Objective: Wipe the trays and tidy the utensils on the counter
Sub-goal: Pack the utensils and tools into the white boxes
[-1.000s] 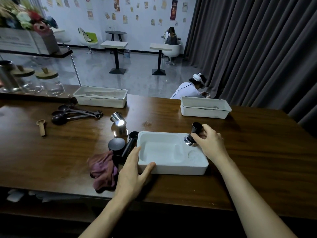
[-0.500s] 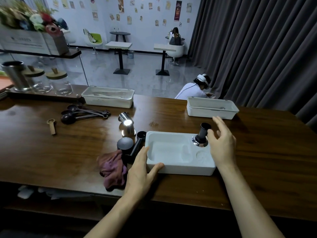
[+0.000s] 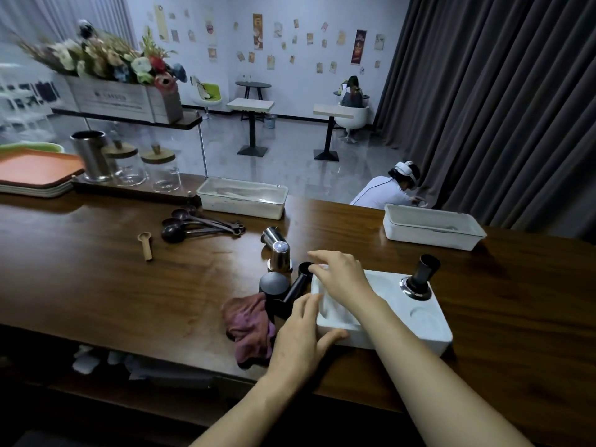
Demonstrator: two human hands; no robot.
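A white moulded tray (image 3: 429, 327) lies on the dark wooden counter (image 3: 96, 285) in front of me. A black-handled tamper (image 3: 421, 279) stands upright in the tray's far right recess. My left hand (image 3: 300, 337) rests flat against the tray's near left corner, fingers apart. My right hand (image 3: 342, 277) reaches across the tray's left part, fingertips at a black cylindrical utensil (image 3: 295, 288) lying just left of the tray; no grip shows. A purple cloth (image 3: 250, 324) lies crumpled beside it. A black round cap (image 3: 273, 282) and two steel cups (image 3: 277, 253) stand close behind.
Dark measuring spoons (image 3: 196, 224) and a small wooden scoop (image 3: 145, 245) lie further left. Two more white trays (image 3: 242, 201) (image 3: 432, 225) sit along the far edge. Glass jars (image 3: 146, 171), a steel canister (image 3: 92, 154) and stacked orange trays (image 3: 35, 172) occupy the back left. A person crouches beyond the counter.
My right hand let go of the tamper, leaving it upright in the tray, and swung left across the tray to the black utensil. The left hand stayed on the tray corner.
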